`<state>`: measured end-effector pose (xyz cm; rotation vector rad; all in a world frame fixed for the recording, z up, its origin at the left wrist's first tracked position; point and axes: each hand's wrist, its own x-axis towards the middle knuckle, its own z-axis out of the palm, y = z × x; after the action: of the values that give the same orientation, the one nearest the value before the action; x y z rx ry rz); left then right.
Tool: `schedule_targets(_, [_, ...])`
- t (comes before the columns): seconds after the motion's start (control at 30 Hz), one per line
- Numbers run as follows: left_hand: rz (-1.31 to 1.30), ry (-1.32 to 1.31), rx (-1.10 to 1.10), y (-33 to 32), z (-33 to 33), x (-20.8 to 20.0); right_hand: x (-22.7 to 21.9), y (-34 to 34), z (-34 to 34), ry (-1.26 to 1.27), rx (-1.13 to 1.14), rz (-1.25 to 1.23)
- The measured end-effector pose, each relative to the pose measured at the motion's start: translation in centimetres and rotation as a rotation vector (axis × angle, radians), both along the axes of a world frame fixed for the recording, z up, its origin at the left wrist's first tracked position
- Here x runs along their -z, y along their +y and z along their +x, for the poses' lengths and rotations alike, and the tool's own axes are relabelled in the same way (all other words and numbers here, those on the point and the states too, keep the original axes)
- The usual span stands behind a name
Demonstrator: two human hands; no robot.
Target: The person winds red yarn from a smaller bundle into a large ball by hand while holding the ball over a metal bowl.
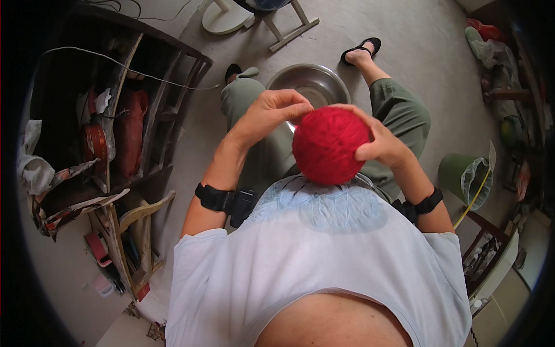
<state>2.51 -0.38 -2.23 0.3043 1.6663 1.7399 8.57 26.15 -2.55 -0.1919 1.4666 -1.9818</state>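
Observation:
A big round ball of red yarn is held up in front of my chest, above my lap. My right hand wraps round its right side, with the thumb on the near face and the fingers over the top. At the ball's upper left, my left hand is closed in a pinch, fingertips touching or very near the yarn. What lies between those fingertips is too small to make out. Beyond the ball, a shiny metal basin stands on the floor between my feet, partly hidden by the ball and my left hand.
On the left stands a dark wooden shelf unit with red items inside, and a pale cable hangs across it. A green bin with a liner is at right. A stand with a wooden foot is ahead.

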Motion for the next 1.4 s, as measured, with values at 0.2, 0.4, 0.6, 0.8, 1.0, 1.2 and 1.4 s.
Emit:
schedule_targets(0.2, [-0.029,-0.008,-0.032,-0.4,1.4,2.0,-2.0,0.8,-2.0,0.101,0.458,-0.354])
schedule_targets(0.4, [-0.081,-0.096,0.238,-0.6,4.2,-1.4,-2.9,0.4,-4.4,-0.025,0.673,-0.287])
schedule_targets(0.6, [-0.113,0.15,0.372,-0.6,1.8,-7.0,-0.4,-1.0,-2.4,0.297,0.412,0.385])
schedule_targets(0.8, [-0.05,0.179,0.204,0.0,-1.4,-6.4,-1.7,-0.8,-1.3,0.057,0.069,0.268])
schedule_targets(1.0, [0.014,0.066,0.0,0.1,-1.5,-1.4,-2.4,-0.2,-1.7,0.024,-0.074,0.062])
schedule_targets(1.2, [-0.076,-0.042,0.048,-0.9,1.6,1.6,-2.8,0.5,-2.6,0.01,0.488,-0.404])
schedule_targets(1.4, [-0.036,-0.174,0.253,-0.7,3.2,-2.9,-0.8,0.9,-4.6,-0.026,0.689,-0.005])
